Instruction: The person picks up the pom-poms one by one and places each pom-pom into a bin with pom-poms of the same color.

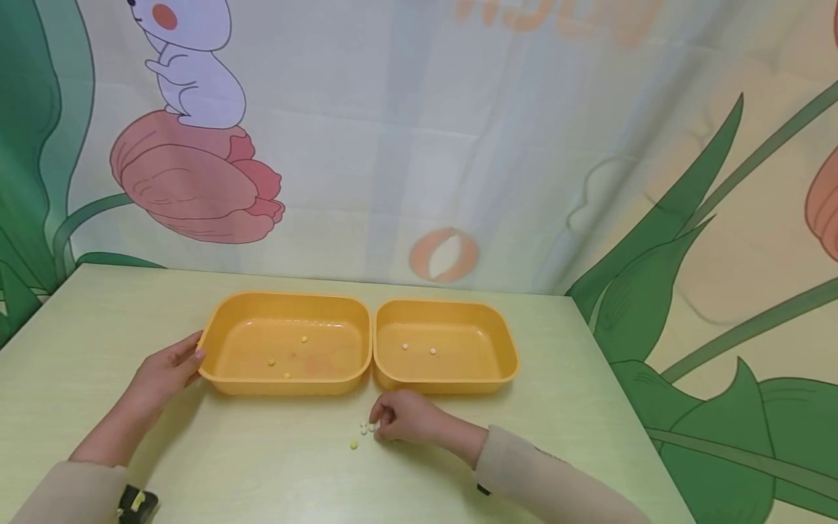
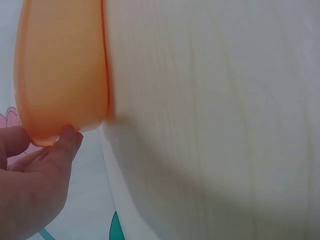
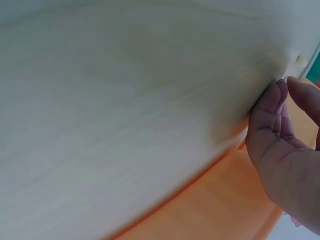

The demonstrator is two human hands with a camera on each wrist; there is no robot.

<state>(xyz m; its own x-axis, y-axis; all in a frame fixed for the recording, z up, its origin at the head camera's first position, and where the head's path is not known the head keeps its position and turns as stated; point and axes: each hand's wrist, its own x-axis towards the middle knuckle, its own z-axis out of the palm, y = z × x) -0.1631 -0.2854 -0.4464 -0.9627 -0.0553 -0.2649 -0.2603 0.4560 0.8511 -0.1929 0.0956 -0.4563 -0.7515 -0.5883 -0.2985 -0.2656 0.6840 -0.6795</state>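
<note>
Two yellow plastic trays stand side by side on the table. My left hand [image 1: 166,371] pinches the left end of the left tray [image 1: 284,388], thumb at the rim and fingers against the outer wall [image 2: 65,65]. Three small yellow balls [image 1: 304,339] lie in that tray, and two white ones [image 1: 405,347] in the right tray [image 1: 445,387]. In front of the trays, my right hand [image 1: 409,417] has its thumb and bent fingers around a small white ball [image 1: 372,428]. Whether they grip it is unclear. Other whitish balls [image 1: 363,431] and a yellow-green ball [image 1: 354,444] lie beside it.
The pale wood-grain table [image 1: 275,458] meets a printed curtain [image 1: 340,182] behind the trays. More curtain with green leaves [image 1: 655,291] hangs along the right edge. A dark strap device [image 1: 139,503] sits at the left wrist.
</note>
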